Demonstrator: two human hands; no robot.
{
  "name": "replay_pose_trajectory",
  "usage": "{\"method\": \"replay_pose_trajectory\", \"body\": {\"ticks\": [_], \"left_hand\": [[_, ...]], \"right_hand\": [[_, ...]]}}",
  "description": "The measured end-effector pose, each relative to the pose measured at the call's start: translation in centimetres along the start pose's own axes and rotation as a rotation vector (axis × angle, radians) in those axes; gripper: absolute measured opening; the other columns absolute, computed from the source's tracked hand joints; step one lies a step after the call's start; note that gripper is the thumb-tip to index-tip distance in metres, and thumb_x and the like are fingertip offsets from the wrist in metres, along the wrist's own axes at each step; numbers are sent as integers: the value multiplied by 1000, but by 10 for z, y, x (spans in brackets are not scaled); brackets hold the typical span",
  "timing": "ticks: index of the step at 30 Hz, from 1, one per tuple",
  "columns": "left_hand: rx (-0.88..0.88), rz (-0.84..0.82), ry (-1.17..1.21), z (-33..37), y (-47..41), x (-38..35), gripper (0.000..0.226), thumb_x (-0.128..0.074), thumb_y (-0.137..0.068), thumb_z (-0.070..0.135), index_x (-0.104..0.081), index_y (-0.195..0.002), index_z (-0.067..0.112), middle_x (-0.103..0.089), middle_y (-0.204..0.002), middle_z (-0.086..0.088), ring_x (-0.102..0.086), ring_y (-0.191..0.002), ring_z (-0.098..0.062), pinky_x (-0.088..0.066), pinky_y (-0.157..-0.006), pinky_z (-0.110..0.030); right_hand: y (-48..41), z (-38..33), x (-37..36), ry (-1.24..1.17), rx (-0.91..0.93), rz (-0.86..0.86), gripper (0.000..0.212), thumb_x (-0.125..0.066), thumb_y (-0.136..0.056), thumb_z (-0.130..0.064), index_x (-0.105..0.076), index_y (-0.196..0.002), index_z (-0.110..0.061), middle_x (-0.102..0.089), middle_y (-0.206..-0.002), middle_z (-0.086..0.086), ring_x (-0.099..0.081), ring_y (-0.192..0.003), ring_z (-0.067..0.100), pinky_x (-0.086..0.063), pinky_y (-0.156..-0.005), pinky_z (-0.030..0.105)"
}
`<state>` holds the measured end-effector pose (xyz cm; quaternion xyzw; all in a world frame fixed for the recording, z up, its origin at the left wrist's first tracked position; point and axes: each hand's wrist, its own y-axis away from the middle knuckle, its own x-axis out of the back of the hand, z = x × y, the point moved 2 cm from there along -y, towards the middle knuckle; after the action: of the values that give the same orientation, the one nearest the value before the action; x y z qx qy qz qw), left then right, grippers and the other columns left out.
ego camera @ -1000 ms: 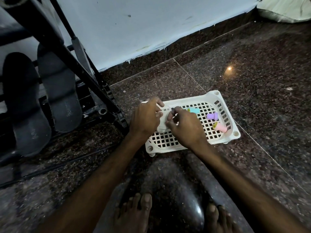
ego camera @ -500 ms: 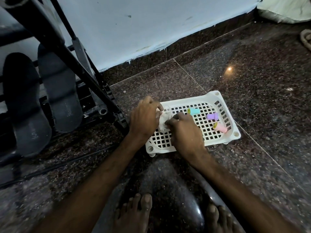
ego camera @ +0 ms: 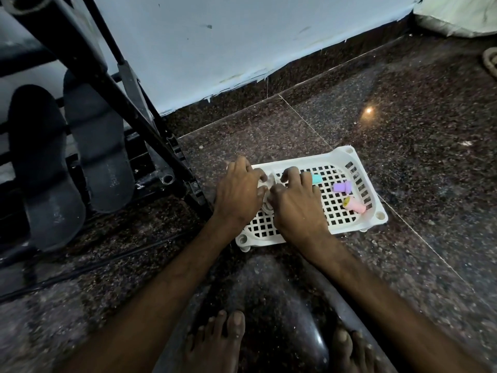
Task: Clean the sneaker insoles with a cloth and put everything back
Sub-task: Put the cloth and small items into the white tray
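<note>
While both insoles lean on the shoe rack at left, your left hand and right hand grip the white cloth, bunched inside the basket. Cleaning appears done; stowing the cloth appears nearly complete.

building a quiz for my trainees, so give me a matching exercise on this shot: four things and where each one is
Things
1. cloth
2. insoles
3. pink piece
4. basket

Places
A. on the black rack, left
B. on the stone floor
C. gripped by the left hand and right hand
D. in the basket's right end

Pairs: 1-C, 2-A, 3-D, 4-B
</note>
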<state>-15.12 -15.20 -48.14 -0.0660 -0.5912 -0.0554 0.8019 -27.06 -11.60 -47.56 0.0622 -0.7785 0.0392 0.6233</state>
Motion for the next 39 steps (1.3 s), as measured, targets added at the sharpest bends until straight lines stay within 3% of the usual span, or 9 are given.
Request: {"method": "replay_pose_trajectory", "body": {"ticks": [6,11,16,21,24,27,32,36,39], "left_hand": [[17,-35,3,-1,0,2,31,-65,-91,27,-66,-122,29,-47,-119,1,-46,-114,-17,-46,-89,-36],[28,60,112,-5,4,7,24,-62,-94,22,-66,-117,27,-52,-120,1,-51,-111,-18,-47,-84,-37],[146,165,171,-19,15,0,39,-60,-91,11,-57,-130,16,-55,-126,-6,-49,-115,-26,-42,-95,-39],[202,136,225,-12,21,-8,47,-54,-89,7,-51,-135,12,-48,-136,-10,-42,-124,-30,-38,-106,-49],[185,126,269,-11,26,-5,52,-43,-86,24,-50,-135,10,-45,-139,-12,-41,-127,-32,-38,-106,-52],[107,210,201,-6,31,0,44,-51,-91,10,-50,-135,11,-42,-145,-10,-40,-132,-30,-42,-104,-53],[-54,207,77,10,42,-2,45,-61,-92,16,-53,-135,7,-46,-146,-14,-42,-134,-32,-40,-109,-48],[-155,192,-84,20,59,-21,38,-67,-86,14,-62,-123,13,-59,-127,-9,-56,-109,-27,-50,-86,-41],[-191,182,-181,20,69,-29,31,-69,-81,16,-64,-111,18,-61,-110,-3,-58,-91,-24,-47,-69,-38]], "right_hand": [[3,8,-13,9,-17,-204,43,-30,-104,-43,-45,-135,-18,4,-163,7,4,-148,30,-20,-111,59],[0,19,-1,-124,25,-171,51,-45,-96,-56,-52,-137,-26,-19,-160,6,-17,-145,27,-27,-112,53],[2,29,-4,-252,3,-141,56,-64,-88,-49,-55,-136,-21,-59,-127,4,-57,-112,22,-46,-92,33],[-4,5,-13,-214,106,-71,48,-54,-94,-49,-58,-131,-18,-61,-116,4,-59,-107,23,-49,-81,32],[-5,4,-14,-228,125,-81,54,-54,-94,-50,-50,-140,-22,-63,-120,6,-59,-110,23,-50,-85,34],[-3,28,1,-354,35,16,58,-62,-91,-44,-48,-142,-20,-65,-122,8,-58,-113,23,-48,-93,35],[-23,94,8,29,-94,-8,46,-67,-90,-29,-58,-132,-10,-58,-129,13,-46,-120,31,-40,-103,41],[-32,95,6,94,8,-51,37,-65,-91,-32,-61,-125,-16,-60,-127,7,-50,-117,27,-40,-106,43],[-36,89,13,-38,-3,11,28,-66,-91,-30,-63,-115,-18,-70,-110,7,-62,-102,26,-49,-94,41]]}}
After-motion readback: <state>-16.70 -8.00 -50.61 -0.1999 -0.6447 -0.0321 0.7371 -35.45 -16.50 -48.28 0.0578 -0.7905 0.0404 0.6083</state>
